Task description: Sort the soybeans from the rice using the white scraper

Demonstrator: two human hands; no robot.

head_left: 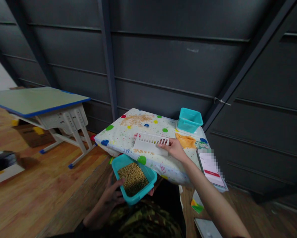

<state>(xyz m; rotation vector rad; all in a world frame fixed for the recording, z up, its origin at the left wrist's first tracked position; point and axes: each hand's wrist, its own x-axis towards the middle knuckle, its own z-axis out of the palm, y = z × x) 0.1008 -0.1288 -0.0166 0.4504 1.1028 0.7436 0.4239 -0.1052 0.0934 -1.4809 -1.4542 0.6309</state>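
My left hand [112,193] grips the near side of a teal plastic tub [148,173] filled with small tan beans [133,178], held just below the near edge of a small table. My right hand [174,148] is closed on the right end of a white slotted plastic scoop [149,144] that lies flat on the table's polka-dot cloth [118,134]. A row of loose beans [144,152] lies along the scoop's near edge. More beans [138,119] are scattered at the far side of the cloth.
An empty teal tub [190,119] stands on a white lid at the table's far right corner. A phone [211,168] lies at the right edge. A green-topped desk [36,100] stands to the left on the wooden floor. Dark panelled walls rise behind.
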